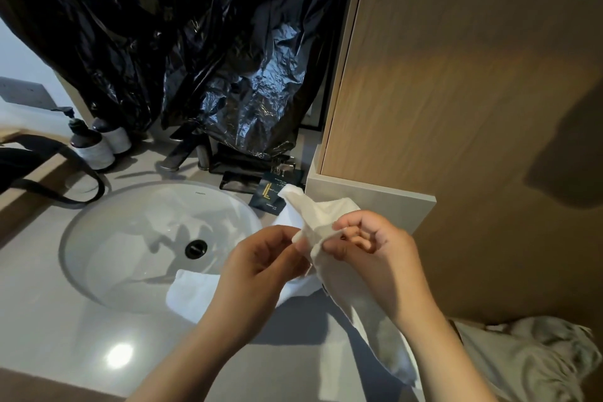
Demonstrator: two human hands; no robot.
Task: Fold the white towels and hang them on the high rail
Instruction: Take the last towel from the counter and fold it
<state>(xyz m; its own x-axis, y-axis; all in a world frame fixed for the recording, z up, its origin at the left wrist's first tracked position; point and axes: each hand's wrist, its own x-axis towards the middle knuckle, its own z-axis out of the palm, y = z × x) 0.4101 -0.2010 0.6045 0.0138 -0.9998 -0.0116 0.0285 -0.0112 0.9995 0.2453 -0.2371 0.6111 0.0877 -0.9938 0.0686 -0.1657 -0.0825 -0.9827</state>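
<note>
Both hands meet over a bathroom countertop [65, 336]. The left hand [261, 264] and right hand [368, 248] each pinch, with curled fingers, the bunched top edge of a white towel [326, 206]. One end of the towel pokes up behind the knuckles and the rest trails down to the right, under the right forearm.

The step in hand looks like finding an edge or corner, with the fold itself not yet made. The next move likely calls for drawing the hands apart along the hem so the cloth opens flat.

More white towelling [192, 290] lies just below the left hand, lapping over the rim of the oval sink [98, 206]; whether it is a separate towel cannot be told. Behind the sink stand a faucet [177, 153] and pump bottles [88, 140], beneath a black plastic bag [195, 42]. A wood panel [456, 75] rises at right. The high rail is not in view.
</note>
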